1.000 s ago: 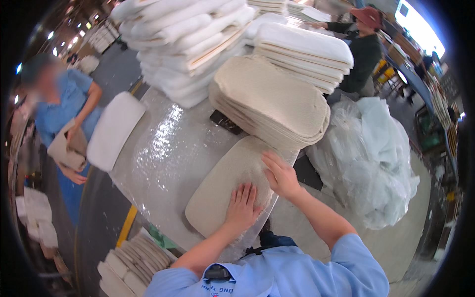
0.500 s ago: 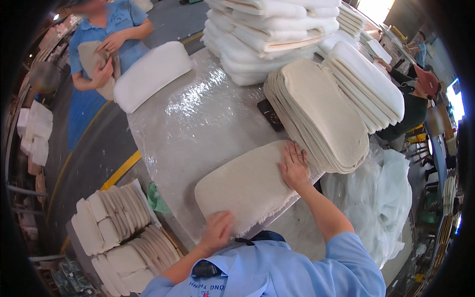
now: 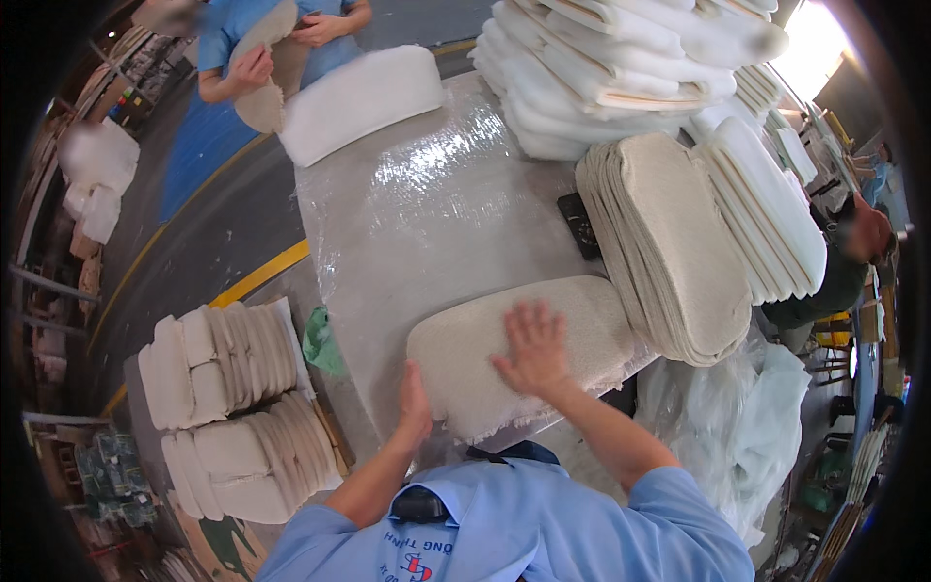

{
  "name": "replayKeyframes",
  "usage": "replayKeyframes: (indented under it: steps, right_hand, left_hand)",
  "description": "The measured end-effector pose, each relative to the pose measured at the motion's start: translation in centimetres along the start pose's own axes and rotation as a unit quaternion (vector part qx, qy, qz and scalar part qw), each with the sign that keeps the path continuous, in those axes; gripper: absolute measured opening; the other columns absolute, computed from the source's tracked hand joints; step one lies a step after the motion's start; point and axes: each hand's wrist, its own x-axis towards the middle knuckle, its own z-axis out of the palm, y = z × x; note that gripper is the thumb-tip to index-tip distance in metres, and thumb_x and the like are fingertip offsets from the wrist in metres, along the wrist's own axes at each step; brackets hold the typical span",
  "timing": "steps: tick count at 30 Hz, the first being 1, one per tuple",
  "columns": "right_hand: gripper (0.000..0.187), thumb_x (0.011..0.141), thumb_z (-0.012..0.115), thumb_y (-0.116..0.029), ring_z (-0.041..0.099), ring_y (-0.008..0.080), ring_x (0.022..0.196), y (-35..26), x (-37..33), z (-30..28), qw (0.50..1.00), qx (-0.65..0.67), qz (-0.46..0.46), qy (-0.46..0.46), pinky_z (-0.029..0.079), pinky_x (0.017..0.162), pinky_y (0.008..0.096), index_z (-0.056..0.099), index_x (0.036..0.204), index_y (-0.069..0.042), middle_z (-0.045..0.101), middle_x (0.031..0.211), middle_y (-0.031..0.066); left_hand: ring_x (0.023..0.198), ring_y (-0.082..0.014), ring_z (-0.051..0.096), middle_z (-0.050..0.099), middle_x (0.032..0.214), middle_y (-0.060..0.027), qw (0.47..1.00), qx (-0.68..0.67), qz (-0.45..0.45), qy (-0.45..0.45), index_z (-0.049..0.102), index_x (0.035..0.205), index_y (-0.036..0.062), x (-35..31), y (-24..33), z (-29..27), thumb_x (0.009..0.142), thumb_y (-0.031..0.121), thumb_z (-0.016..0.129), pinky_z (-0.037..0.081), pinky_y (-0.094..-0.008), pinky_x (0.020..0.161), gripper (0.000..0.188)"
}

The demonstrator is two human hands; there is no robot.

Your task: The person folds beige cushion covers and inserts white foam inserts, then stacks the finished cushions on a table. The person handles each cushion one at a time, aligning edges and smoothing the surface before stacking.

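Observation:
A beige fabric cushion piece (image 3: 465, 354) with rounded far corners and a frayed near edge lies on the plastic-covered table. My right hand (image 3: 536, 351) rests flat on top of it near the middle, fingers spread. At the piece's left end my left hand (image 3: 415, 403) stands on edge against its side, fingers stretched out. Neither hand grips anything. Just to the right rises a stack of beige fabric pieces (image 3: 664, 233), close to the cushion piece's right end.
The plastic-covered table (image 3: 388, 233) carries white padding stacks (image 3: 601, 78), a white pad (image 3: 364, 102) and a dark flat object (image 3: 580, 225). At lower left sit bundled cushions (image 3: 233, 359). Clear plastic sheeting (image 3: 722, 427) hangs at right. A person (image 3: 320, 48) holds beige fabric across the table.
My right hand has moved left from the cushion piece's right end to its middle. My left hand has gone from the near left corner to the left side. The view has shifted.

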Motion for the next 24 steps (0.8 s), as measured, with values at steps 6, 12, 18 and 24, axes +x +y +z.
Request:
replayKeyframes:
  steps: [6,12,18,24]
  right_hand:
    - [0.084,0.109,0.042,-0.065,0.016,0.0420,0.167,-7.8,-3.2,2.2,0.966,0.087,-0.243,0.003,0.013,0.133,0.0642,0.032,0.172,-0.011,0.025,0.180,0.0158]
    - [0.060,0.106,0.066,-0.040,0.034,0.0395,0.162,-2.1,1.4,3.4,0.936,0.193,-0.280,0.086,0.025,0.130,0.0643,0.052,0.160,-0.019,0.044,0.172,0.0121]
    - [0.071,0.109,0.050,-0.051,0.024,0.0398,0.166,-2.8,8.0,-0.2,0.993,0.036,-0.081,0.072,0.017,0.131,0.0670,0.040,0.168,-0.011,0.032,0.178,0.0138]
    - [0.081,0.111,0.040,-0.057,0.017,0.0366,0.168,-9.7,3.5,0.4,0.979,0.013,-0.204,-0.009,0.013,0.133,0.0649,0.030,0.172,-0.005,0.025,0.181,0.0144]
  left_hand:
    - [0.136,-0.0285,0.061,0.060,0.153,-0.0141,0.998,-0.011,0.029,-0.054,0.048,0.160,0.0010,-0.6,0.5,0.0,0.112,0.052,0.058,0.048,-0.0430,0.115,0.071]
    - [0.130,-0.0231,0.062,0.067,0.144,-0.0147,0.997,-0.018,0.039,-0.068,0.059,0.150,-0.0021,-0.5,0.8,0.4,0.113,0.050,0.059,0.046,-0.0391,0.114,0.064]
    - [0.139,-0.0262,0.056,0.062,0.151,-0.0174,0.996,0.000,0.067,-0.050,0.054,0.153,-0.0079,0.5,-0.3,-0.6,0.114,0.061,0.046,0.041,-0.0388,0.120,0.079]
    - [0.139,-0.0282,0.056,0.060,0.153,-0.0171,0.999,0.022,0.036,-0.019,0.052,0.156,-0.0048,0.9,-1.3,-1.1,0.111,0.071,0.043,0.043,-0.0414,0.118,0.088]
